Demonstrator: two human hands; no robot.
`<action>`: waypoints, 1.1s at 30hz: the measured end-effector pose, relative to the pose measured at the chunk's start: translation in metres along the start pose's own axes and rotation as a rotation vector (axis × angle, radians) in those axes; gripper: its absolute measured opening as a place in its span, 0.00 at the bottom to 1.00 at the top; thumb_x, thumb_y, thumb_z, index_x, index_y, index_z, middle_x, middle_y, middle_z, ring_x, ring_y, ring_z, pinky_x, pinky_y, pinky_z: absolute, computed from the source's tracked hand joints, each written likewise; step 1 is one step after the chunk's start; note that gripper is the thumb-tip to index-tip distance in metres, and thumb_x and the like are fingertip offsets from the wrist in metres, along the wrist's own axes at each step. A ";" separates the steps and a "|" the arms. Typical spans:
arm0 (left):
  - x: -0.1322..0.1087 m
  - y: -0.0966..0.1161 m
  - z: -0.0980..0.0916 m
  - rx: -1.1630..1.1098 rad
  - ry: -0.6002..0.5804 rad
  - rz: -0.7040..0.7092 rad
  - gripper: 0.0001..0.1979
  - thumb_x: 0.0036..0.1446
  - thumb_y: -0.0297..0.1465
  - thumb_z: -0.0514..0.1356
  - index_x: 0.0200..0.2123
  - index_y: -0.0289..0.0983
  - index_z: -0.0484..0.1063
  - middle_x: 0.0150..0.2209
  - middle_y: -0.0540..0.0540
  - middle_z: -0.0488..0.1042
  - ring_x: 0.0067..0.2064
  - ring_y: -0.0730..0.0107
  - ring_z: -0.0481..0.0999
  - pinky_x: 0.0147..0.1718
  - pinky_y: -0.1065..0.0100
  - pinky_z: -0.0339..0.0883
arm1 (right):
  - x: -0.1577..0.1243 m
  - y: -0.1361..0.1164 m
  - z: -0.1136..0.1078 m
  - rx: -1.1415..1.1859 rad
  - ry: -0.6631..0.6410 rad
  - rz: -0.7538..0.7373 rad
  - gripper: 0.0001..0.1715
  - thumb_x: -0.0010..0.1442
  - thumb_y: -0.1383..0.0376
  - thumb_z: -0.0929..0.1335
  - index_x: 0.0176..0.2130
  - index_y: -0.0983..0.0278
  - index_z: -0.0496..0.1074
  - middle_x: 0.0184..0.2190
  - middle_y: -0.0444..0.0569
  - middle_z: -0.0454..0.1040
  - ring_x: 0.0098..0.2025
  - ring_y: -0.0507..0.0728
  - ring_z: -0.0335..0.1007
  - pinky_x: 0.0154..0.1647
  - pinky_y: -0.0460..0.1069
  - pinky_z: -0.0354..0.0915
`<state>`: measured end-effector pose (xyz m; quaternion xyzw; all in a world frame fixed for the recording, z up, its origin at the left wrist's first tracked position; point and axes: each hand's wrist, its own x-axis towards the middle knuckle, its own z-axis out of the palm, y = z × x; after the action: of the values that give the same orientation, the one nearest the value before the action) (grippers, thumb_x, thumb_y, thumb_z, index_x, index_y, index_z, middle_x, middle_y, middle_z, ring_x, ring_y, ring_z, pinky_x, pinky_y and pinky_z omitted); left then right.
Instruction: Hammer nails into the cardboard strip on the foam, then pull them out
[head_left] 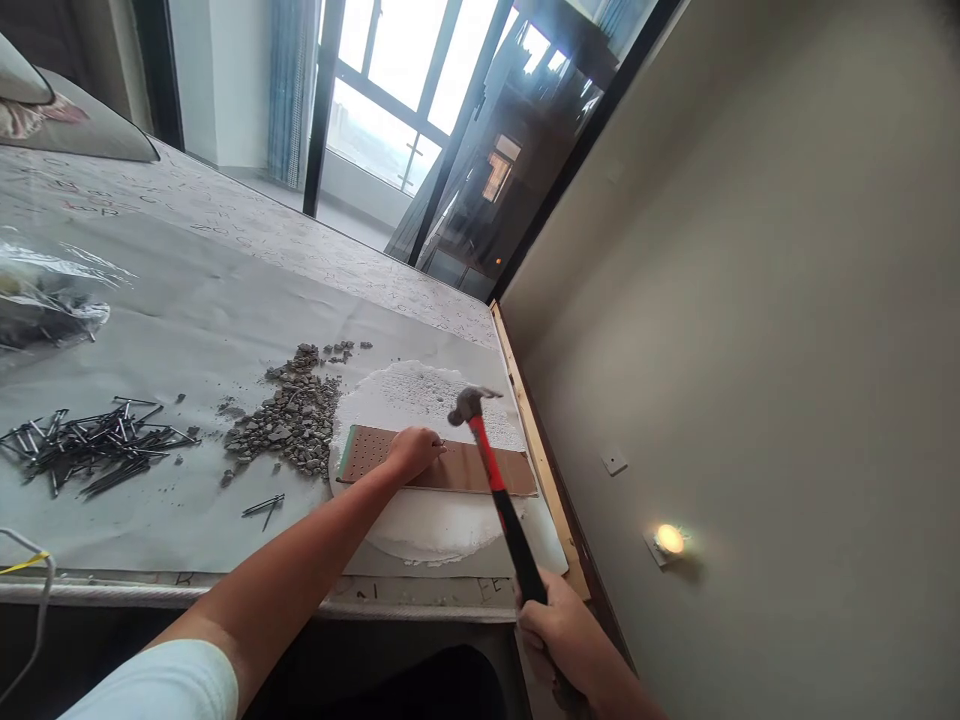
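My left hand (411, 451) rests on a brown wooden board (491, 470) and pinches a small nail upright at its fingertips. The board lies on a round white foam slab (420, 395); its left part is dotted with rows of nail heads. My right hand (559, 630) grips the black handle of a red-shafted claw hammer (489, 455). The hammer's steel head is raised just above and right of my left fingertips.
A heap of loose nails (94, 443) lies at the left on the grey sheet, and two stray nails (264, 506) lie nearer me. Grey rubble (289, 415) is piled beside the foam. A plastic bag (45, 300) sits far left. A wall with a lit lamp (669, 540) stands close on the right.
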<state>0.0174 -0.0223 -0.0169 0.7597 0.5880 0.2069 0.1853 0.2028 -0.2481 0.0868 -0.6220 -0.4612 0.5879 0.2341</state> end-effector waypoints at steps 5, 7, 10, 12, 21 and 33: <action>-0.001 0.001 -0.001 -0.026 -0.002 0.000 0.12 0.50 0.37 0.57 0.29 0.38 0.79 0.32 0.41 0.78 0.35 0.62 0.74 0.30 0.68 0.57 | -0.003 0.002 -0.001 -0.022 0.026 -0.025 0.06 0.41 0.67 0.59 0.25 0.60 0.55 0.09 0.31 0.50 0.09 0.46 0.42 0.08 0.43 0.44; -0.001 0.000 -0.005 -0.072 -0.012 0.028 0.10 0.49 0.34 0.58 0.29 0.38 0.78 0.32 0.42 0.78 0.36 0.62 0.73 0.31 0.69 0.57 | -0.006 0.001 -0.004 -0.027 0.060 -0.072 0.06 0.42 0.67 0.59 0.27 0.60 0.55 0.10 0.31 0.50 0.09 0.46 0.43 0.09 0.43 0.45; 0.000 -0.003 -0.014 -0.192 -0.021 0.049 0.11 0.45 0.29 0.58 0.34 0.38 0.75 0.30 0.46 0.75 0.33 0.66 0.71 0.29 0.70 0.55 | -0.002 0.004 -0.001 -0.046 0.077 -0.063 0.06 0.42 0.67 0.58 0.27 0.60 0.56 0.11 0.31 0.51 0.09 0.45 0.43 0.10 0.43 0.45; 0.000 -0.006 -0.019 -0.275 -0.007 0.012 0.13 0.43 0.28 0.57 0.36 0.37 0.71 0.29 0.48 0.72 0.30 0.69 0.68 0.27 0.71 0.54 | 0.004 0.007 0.003 -0.070 0.062 -0.023 0.07 0.38 0.67 0.58 0.25 0.60 0.56 0.11 0.32 0.51 0.09 0.45 0.43 0.09 0.43 0.44; 0.007 -0.011 -0.022 -0.627 0.099 -0.067 0.02 0.43 0.29 0.48 0.21 0.39 0.57 0.20 0.53 0.58 0.25 0.72 0.58 0.25 0.69 0.52 | 0.003 0.006 0.000 -0.035 0.063 -0.058 0.05 0.40 0.68 0.58 0.24 0.60 0.56 0.09 0.32 0.50 0.08 0.45 0.42 0.08 0.43 0.43; 0.006 -0.013 -0.027 -0.906 -0.018 -0.121 0.04 0.44 0.31 0.50 0.24 0.38 0.61 0.18 0.53 0.59 0.21 0.74 0.58 0.22 0.69 0.56 | 0.002 0.050 0.004 0.225 -0.001 0.017 0.09 0.40 0.65 0.60 0.27 0.60 0.56 0.11 0.31 0.54 0.08 0.45 0.45 0.07 0.42 0.47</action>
<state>-0.0066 -0.0125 -0.0008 0.5678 0.4800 0.4256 0.5157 0.2135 -0.2705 0.0426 -0.5954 -0.3873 0.6382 0.2971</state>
